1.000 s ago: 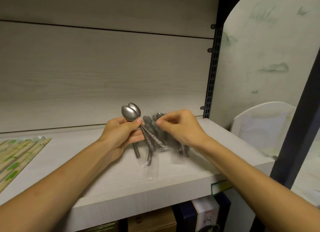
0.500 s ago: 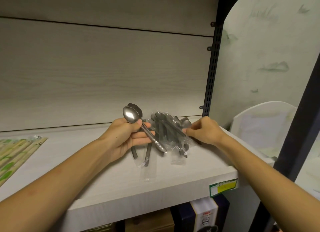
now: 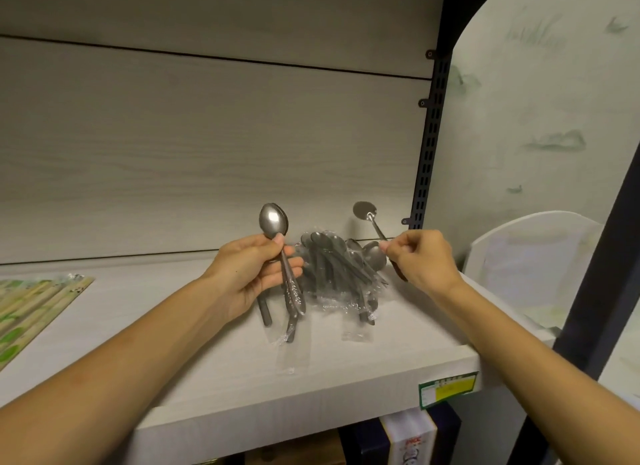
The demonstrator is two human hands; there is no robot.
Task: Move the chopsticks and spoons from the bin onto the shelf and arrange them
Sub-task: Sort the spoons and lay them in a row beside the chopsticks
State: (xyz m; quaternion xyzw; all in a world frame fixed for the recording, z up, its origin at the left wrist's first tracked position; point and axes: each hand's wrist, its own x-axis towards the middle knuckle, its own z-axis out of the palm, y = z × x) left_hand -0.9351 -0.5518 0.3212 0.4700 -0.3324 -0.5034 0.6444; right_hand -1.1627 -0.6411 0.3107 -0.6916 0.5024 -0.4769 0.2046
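Note:
My left hand (image 3: 254, 277) grips a bunch of metal spoons (image 3: 274, 220) upright, bowls up and handle ends near the pale wooden shelf (image 3: 214, 367). To its right, a pile of plastic-wrapped spoons (image 3: 332, 274) lies on the shelf. My right hand (image 3: 420, 260) pinches one single spoon (image 3: 365, 212) by its handle, lifted above the pile with its bowl up. Packets of bamboo chopsticks (image 3: 31, 308) lie at the shelf's far left. The bin is out of view.
A black slotted upright (image 3: 427, 142) bounds the shelf on the right. A white rounded panel (image 3: 533, 267) stands beyond it. A green and yellow price label (image 3: 446, 390) sits on the shelf's front edge, with boxes (image 3: 408, 440) below.
My right hand has moved right off the pile and raised one spoon out of it. My left hand has tilted its bunch of spoons more upright.

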